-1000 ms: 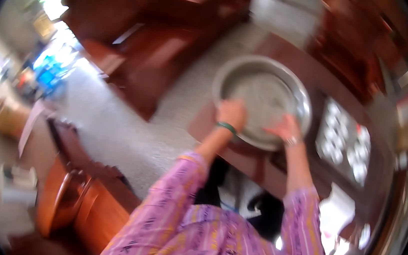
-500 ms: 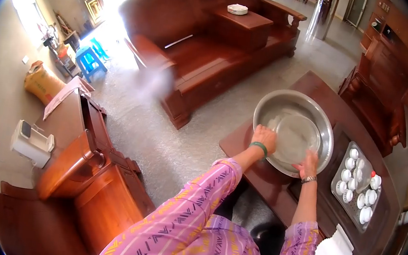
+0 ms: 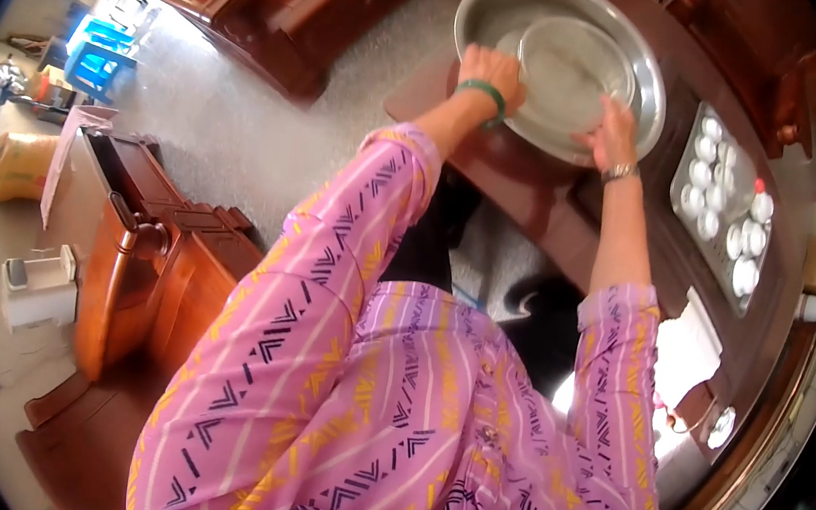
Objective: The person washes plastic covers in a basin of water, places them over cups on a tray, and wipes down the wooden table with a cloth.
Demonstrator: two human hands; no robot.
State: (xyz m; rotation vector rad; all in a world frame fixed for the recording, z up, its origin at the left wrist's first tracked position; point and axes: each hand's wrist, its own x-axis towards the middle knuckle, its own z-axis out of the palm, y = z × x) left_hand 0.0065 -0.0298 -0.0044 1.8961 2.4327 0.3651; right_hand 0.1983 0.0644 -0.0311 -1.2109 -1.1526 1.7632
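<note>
On the tabletop point(image 3: 507, 181), uneven pressure could tip the basin's point(image 3: 496, 11) disc point(image 3: 576, 65): left hand point(image 3: 494, 73) curled, right hand point(image 3: 615, 138) half-open (I can't confirm grip).

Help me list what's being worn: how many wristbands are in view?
2: a green band by the left hand and a shiny band by the right hand. Others could be hidden under the sleeves.

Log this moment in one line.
left hand: by round piece in metal basin | right hand: at basin's near side | grips: unclear | nearby: tray, white cups
</note>
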